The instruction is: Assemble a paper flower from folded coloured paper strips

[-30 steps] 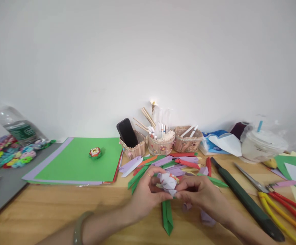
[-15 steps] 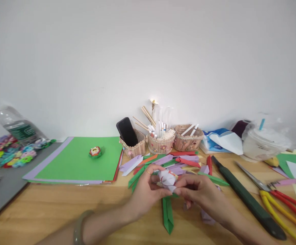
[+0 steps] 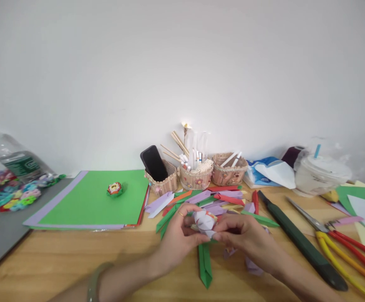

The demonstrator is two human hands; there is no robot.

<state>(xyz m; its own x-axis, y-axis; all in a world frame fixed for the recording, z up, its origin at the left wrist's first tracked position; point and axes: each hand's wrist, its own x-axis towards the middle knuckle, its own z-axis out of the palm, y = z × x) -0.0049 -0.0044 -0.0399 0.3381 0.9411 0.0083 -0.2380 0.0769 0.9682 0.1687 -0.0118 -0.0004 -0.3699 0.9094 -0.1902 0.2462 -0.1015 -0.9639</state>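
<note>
Both my hands hold a small folded paper flower (image 3: pixel 205 219), pale lilac with a bit of orange, just above the wooden table (image 3: pixel 59 260). My left hand (image 3: pixel 177 237) pinches its left side, thumb and fingers closed on it. My right hand (image 3: pixel 247 237) grips its right side with curled fingers. Behind the flower lies a heap of folded paper strips (image 3: pixel 220 200) in lilac, red, green and orange. A folded green strip (image 3: pixel 205 264) lies on the table under my hands. Lilac scraps (image 3: pixel 254 267) sit below my right hand.
A stack of green and lilac paper sheets (image 3: pixel 88 203) carries a small finished paper flower (image 3: pixel 114 189). Three stick baskets (image 3: pixel 196 176) hold a phone (image 3: pixel 153 162) and pens. Right: a dark green knife (image 3: pixel 301 243), scissors (image 3: pixel 339 241), a lidded cup (image 3: pixel 320 176), tissue pack (image 3: pixel 268 173). Left: a bottle (image 3: pixel 15 158), colourful flowers (image 3: pixel 6 195).
My hands have kept their hold on the paper flower and turned it slightly. The view has shifted a little, so things sit slightly further left.
</note>
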